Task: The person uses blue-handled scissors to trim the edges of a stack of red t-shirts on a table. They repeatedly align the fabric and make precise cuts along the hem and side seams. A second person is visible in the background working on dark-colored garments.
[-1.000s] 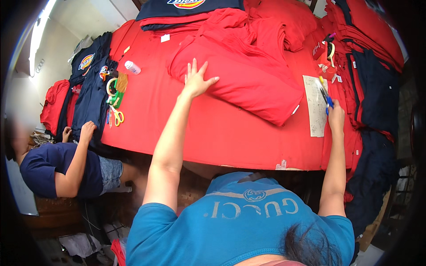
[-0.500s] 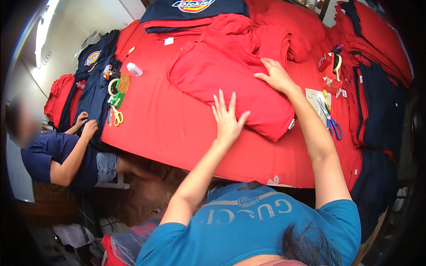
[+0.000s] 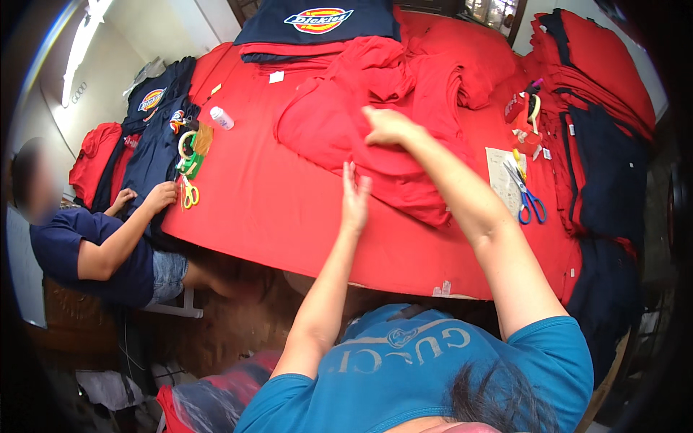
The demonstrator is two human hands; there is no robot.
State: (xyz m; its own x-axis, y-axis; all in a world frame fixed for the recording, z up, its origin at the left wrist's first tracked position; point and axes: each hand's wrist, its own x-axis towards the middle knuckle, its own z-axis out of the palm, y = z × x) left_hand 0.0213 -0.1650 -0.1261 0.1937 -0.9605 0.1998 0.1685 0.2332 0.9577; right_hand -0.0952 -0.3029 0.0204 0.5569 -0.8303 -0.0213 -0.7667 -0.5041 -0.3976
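A red garment lies loosely bunched across the middle of the red-covered table. Over its centre, my right hand has its fingers closed on a fold of the cloth, drawing it up in a crease. My left hand is turned on edge at the garment's near side, fingers stretched out and holding nothing. Whether its palm touches the cloth is hard to tell. More crumpled red cloth lies behind the garment.
At the right are blue-handled scissors on a paper sheet, a red tape dispenser and garment stacks. Leftward stand a white bottle, a green tape dispenser and yellow scissors. A co-worker sits at the left edge.
My right hand has gone from lying flat on the garment to gripping it farther left. My left hand has turned on edge and come nearer me. The smooth cloth is now creased and bunched.
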